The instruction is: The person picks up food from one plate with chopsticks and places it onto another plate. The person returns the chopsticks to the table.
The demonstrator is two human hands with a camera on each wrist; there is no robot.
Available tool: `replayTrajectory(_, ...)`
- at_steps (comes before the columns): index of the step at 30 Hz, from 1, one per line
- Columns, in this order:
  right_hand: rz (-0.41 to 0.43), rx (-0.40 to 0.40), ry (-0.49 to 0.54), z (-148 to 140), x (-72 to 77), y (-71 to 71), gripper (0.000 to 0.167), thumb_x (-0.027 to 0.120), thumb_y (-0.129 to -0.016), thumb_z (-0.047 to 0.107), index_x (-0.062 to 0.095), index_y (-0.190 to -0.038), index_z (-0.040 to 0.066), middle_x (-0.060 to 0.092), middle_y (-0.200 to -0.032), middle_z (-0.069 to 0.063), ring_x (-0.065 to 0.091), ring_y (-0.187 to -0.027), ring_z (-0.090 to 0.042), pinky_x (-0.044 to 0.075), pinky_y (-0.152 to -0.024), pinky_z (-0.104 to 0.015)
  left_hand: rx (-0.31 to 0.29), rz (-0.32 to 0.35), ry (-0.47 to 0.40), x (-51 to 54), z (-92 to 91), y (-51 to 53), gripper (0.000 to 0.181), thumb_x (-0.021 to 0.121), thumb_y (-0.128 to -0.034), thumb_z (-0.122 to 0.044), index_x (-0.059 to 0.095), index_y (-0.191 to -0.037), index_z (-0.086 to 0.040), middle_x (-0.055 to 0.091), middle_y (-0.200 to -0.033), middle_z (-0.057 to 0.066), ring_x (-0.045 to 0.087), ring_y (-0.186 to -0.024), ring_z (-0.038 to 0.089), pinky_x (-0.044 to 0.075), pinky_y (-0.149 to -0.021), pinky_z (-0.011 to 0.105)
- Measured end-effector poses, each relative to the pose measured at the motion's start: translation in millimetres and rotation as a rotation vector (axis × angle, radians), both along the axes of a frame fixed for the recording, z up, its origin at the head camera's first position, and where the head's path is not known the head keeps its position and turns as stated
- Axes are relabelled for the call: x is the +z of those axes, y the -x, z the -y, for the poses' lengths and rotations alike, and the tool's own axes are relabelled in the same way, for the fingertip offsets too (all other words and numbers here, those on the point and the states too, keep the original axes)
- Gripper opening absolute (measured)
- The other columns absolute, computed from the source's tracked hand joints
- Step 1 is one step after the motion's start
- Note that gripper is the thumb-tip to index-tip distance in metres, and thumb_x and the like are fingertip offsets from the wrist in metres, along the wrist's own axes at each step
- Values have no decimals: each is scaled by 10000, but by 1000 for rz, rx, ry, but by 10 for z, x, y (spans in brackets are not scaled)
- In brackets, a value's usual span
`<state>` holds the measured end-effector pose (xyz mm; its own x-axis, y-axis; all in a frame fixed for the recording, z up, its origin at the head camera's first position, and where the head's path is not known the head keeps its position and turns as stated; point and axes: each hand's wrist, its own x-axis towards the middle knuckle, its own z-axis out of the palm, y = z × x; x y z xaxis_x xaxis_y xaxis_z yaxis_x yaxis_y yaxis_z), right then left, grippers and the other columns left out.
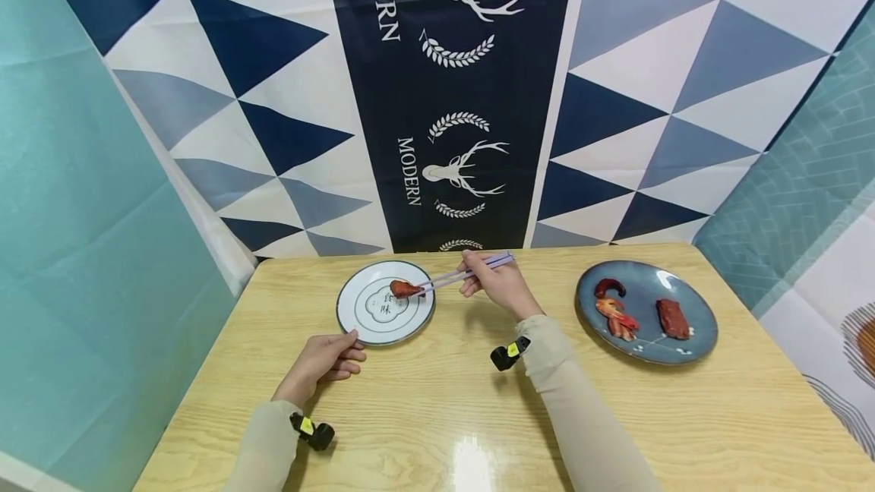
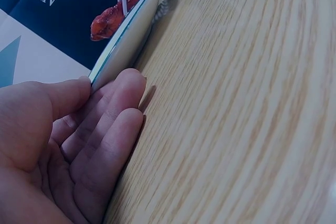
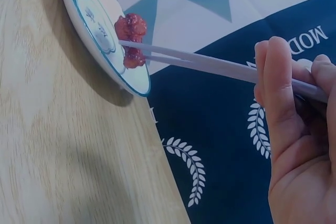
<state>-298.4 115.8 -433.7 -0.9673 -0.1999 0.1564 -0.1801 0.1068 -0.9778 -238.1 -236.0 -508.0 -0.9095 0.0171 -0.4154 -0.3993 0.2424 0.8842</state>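
Observation:
A white plate (image 1: 363,319) with a blue rim sits at the left of the table. My left hand (image 1: 326,361) pinches its near edge, thumb on top and fingers below, as the left wrist view shows. In my right hand (image 1: 497,285) is a pair of pale purple chopsticks (image 1: 454,276). Their tips meet a glossy reddish-brown piece of food (image 1: 403,289), shaped like a chicken wing, at the right half of the plate. In the right wrist view the tips lie on either side of the food (image 3: 131,27). Whether it touches the plate I cannot tell.
A blue-grey plate (image 1: 591,325) stands at the right, bearing a dark red curl (image 1: 610,288), a shrimp-like orange-red piece (image 1: 618,320) and a brown-red slab of meat (image 1: 673,318). Behind the wooden table (image 1: 424,416) hangs a patterned cloth (image 1: 465,97).

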Motion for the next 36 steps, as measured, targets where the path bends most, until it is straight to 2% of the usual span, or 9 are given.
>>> replayTrajectory(3, -7, -8, -21, 31, 86, -64, 427, 528, -1096, 228, 697, -1059, -162, 736, -784, -255, 732, -607, -176, 616, -712, -538, -1, 0, -2, -4, 0, -3, 405, 610, -1045, -392, 765, -1027, -18, 772, -828, 19, 722, -637, 85, 607, -597, 236)
replayTrajectory(8, -25, -17, -24, 54, 132, -101, 408, 534, -1093, 206, 693, -1049, -167, 737, -765, -239, 731, -604, -172, 631, -687, -473, -7, -4, 2, 2, 10, 7, 425, 612, -1040, -408, 757, -1053, -9, 771, -825, 18, 723, -637, 92, 603, -590, 232)
replayTrajectory(13, -18, -26, -45, 43, -13, 18, 430, 519, -1100, 240, 706, -1058, -145, 739, -814, -276, 739, -631, -189, 628, -702, -475, -8, -4, 7, -2, 13, 15, 433, 615, -1036, -422, 754, -1068, -12, 771, -823, 12, 726, -641, 97, 602, -587, 232)
replayTrajectory(17, -14, -23, -45, 43, -133, 100, 448, 518, -1100, 282, 712, -1079, -121, 739, -861, -297, 743, -647, -176, 639, -687, -410, -8, -1, 2, -10, 17, 13, 431, 615, -1037, -421, 754, -1067, -14, 771, -824, 10, 726, -642, 95, 602, -589, 229)
replayTrajectory(25, -50, -34, -23, 88, -164, 95, 476, 553, -1081, 345, 716, -1046, -101, 736, -874, -306, 734, -635, -117, 640, -660, -329, -4, 0, 4, -8, 17, 5, 433, 612, -1039, -421, 754, -1066, -12, 772, -824, 12, 725, -644, 91, 600, -589, 223)
replayTrajectory(32, -65, -36, 16, 123, -180, 105, 463, 550, -1084, 333, 709, -1012, -96, 690, -922, -407, 733, -632, -113, 639, -650, -326, -7, -6, 6, -6, 20, 0, 445, 609, -1038, -431, 755, -1070, -11, 772, -826, 12, 726, -645, 93, 603, -590, 229)
replayTrajectory(36, -58, -38, 4, 141, -187, 117, 473, 548, -1083, 347, 707, -1025, -94, 723, -884, -336, 734, -638, -109, 640, -656, -329, -11, -8, 7, -6, 21, -1, 451, 607, -1038, -435, 754, -1069, -9, 770, -826, 12, 725, -643, 93, 604, -589, 234)
